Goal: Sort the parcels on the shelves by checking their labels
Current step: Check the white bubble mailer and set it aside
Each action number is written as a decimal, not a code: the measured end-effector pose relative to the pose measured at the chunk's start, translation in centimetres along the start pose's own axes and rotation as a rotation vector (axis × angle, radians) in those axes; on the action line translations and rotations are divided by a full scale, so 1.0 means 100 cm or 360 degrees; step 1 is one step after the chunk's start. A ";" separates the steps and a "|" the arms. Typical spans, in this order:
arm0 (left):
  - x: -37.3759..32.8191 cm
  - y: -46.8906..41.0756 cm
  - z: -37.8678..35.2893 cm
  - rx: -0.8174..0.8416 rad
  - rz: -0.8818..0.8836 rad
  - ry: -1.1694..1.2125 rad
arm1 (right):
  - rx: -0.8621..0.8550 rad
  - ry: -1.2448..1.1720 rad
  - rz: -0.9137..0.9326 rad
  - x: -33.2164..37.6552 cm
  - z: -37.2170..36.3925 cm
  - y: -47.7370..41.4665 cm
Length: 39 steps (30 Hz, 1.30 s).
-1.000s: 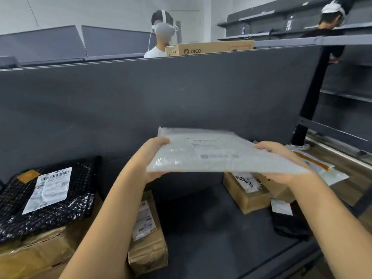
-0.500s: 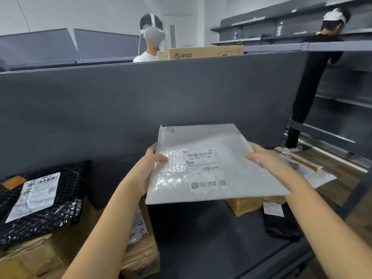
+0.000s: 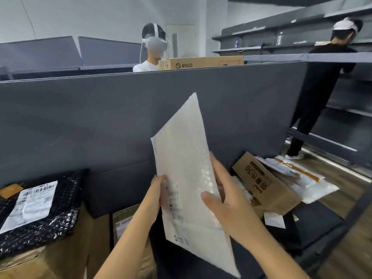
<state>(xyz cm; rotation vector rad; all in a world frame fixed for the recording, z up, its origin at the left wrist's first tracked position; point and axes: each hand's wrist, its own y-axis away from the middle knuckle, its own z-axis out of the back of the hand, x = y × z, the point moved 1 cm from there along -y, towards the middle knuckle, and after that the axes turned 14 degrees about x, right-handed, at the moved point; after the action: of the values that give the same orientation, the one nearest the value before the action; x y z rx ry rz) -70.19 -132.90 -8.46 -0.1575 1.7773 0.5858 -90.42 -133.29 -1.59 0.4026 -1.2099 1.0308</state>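
Observation:
A white bubble mailer [image 3: 184, 168] stands almost upright over the grey shelf [image 3: 314, 224], one corner pointing up. My left hand [image 3: 156, 195] grips its left edge, fingers behind it. My right hand [image 3: 223, 200] holds its right edge, thumb across the front. Blurred print shows near the left hand. On the left lies a black bubble-wrapped parcel [image 3: 66, 200] with a white barcode label, on top of brown parcels [image 3: 50, 258]. To the right of the mailer lies a tilted cardboard box [image 3: 269, 184] with flat white mailers [image 3: 302, 174] behind it.
A tall grey back panel [image 3: 100, 121] closes the shelf behind. A PICO carton [image 3: 201, 62] sits on its top edge, with a person in a headset behind. Another person in black stands at the right by more shelving. Wooden floor lies to the right.
The mailer has swung from lying flat and facing me to standing nearly upright, turned edge-on. Both hands have come closer together and lower on it. The view has shifted slightly right.

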 end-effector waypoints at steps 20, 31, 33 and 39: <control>0.026 0.023 0.027 -0.0218 -0.0304 -0.0754 | -0.0226 -0.0148 -0.0679 -0.126 0.047 -0.020; 0.124 0.030 0.038 0.0133 0.0358 -0.1282 | -0.0045 0.0079 -0.0961 -0.192 0.033 -0.024; 0.133 0.026 0.033 0.0181 0.0383 -0.1264 | 0.0024 0.0069 -0.1069 -0.211 0.033 -0.027; 0.159 0.004 0.029 0.0184 0.0473 -0.1162 | 0.0242 0.0008 -0.1180 -0.260 -0.006 -0.040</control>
<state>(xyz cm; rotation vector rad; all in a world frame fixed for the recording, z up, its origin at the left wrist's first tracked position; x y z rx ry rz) -72.52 -128.07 -23.75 0.3687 1.1179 0.6440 -86.67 -146.17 -24.28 0.8869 -0.8628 0.4754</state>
